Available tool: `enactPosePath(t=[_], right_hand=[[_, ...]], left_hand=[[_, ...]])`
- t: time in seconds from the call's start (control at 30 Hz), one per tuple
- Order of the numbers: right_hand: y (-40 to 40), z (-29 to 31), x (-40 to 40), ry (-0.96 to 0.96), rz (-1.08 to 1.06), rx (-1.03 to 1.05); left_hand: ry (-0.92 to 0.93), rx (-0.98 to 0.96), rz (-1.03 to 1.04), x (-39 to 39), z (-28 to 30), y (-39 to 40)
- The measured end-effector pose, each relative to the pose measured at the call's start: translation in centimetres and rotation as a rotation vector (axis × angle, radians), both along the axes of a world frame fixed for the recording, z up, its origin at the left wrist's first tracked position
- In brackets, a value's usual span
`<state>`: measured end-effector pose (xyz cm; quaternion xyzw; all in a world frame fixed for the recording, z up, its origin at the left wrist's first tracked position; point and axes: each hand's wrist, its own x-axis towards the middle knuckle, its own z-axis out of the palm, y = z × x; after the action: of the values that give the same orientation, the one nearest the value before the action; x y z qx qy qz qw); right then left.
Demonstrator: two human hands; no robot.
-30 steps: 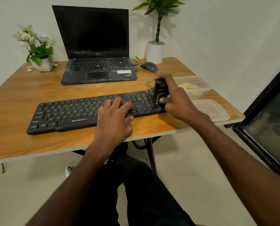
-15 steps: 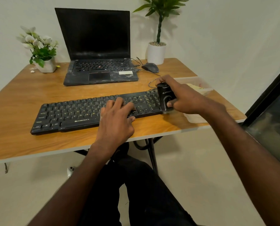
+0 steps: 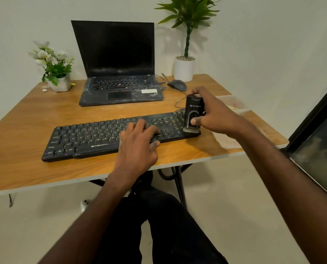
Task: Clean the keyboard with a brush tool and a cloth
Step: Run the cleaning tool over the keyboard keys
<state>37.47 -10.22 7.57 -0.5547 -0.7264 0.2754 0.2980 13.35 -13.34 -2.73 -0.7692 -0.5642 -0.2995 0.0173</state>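
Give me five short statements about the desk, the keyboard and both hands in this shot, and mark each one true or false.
1. The right hand grips the black brush tool upright at the right end of the keyboard. True.
2. The left hand holds a cloth. False: it rests with its fingers on the keyboard's keys and holds nothing.
3. The laptop behind the keyboard is closed. False: its lid is open and the screen is dark.
4. A mouse lies to the right of the laptop. True.
5. The flower pot stands at the table's far left corner. True.
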Motion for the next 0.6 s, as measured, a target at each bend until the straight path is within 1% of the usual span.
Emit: enactPosePath(t=[0.1, 0.2, 0.3, 0.37, 0.43, 0.5, 0.53, 0.6], right_hand=[[0.1, -0.6, -0.9, 0.097, -0.080, 0.091], [0.2, -1.0, -1.6, 0.145, -0.123, 0.128], [0.0, -1.3, -2.7, 0.171, -0.133, 0.142], [-0.4, -1.5, -3.9, 0.159, -0.121, 0.165], [-0.8, -1.9, -5.4, 0.172, -0.084, 0.169], [-1.4, -2.5, -7.1, 0.249, -0.013, 0.148], [-1.6, -2.8, -8.0, 0.278, 0.021, 0.138], [-1.9, -3.3, -10.1, 0.281, 0.076, 0.129]], left_hand=[[-0.054, 0.025, -0.043, -0.3, 0.2, -0.1], [-0.111, 0.077, -0.061, -1.7, 0.8, -0.4], [-0.117, 0.110, -0.016, -5.6, 1.9, -0.4], [-0.131, 0.087, 0.037, -9.5, 2.8, -0.3], [-0.123, 0.043, 0.074, -14.0, 3.2, -0.5], [-0.137, -0.039, 0.101, -18.1, 3.1, -1.2], [-0.164, -0.109, 0.113, -19.9, 3.0, -1.7], [-0.262, -0.315, 0.123, -22.9, 2.7, -2.7]])
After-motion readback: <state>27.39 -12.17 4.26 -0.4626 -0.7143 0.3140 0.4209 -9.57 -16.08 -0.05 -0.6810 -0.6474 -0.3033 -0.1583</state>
